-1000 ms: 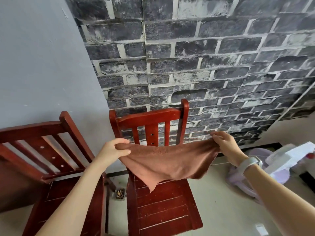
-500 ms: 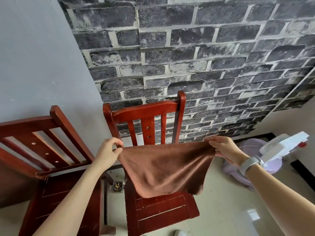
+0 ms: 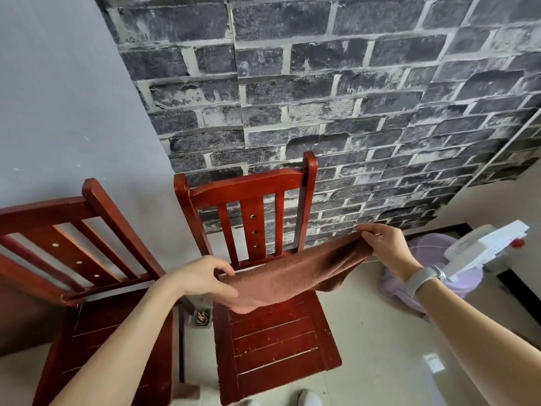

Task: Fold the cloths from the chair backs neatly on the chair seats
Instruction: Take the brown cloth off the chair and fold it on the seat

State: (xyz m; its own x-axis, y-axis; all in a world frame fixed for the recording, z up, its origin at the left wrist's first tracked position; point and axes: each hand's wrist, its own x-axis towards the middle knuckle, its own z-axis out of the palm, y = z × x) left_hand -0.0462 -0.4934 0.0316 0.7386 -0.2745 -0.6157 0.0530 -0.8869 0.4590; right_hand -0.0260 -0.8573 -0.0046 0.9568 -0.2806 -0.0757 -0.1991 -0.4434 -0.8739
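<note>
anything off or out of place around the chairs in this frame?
Mostly fine. One oddity: a small container of brownish bits sits on the floor between the two chairs; contents too small to identify. The brown cloth, held by left hand and right hand, hangs unevenly.

Both hands — left hand (image 3: 205,278), right hand (image 3: 386,247) — pinch brown cloth (image 3: 288,273) (sagging) over chair seat (image 3: 278,338).

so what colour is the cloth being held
Brown cloth, clearest in the head view.

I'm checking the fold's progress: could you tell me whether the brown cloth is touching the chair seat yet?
Cannot tell. In the head view the brown cloth, held by the left hand and right hand, sags over the chair seat, hiding any gap.
</note>
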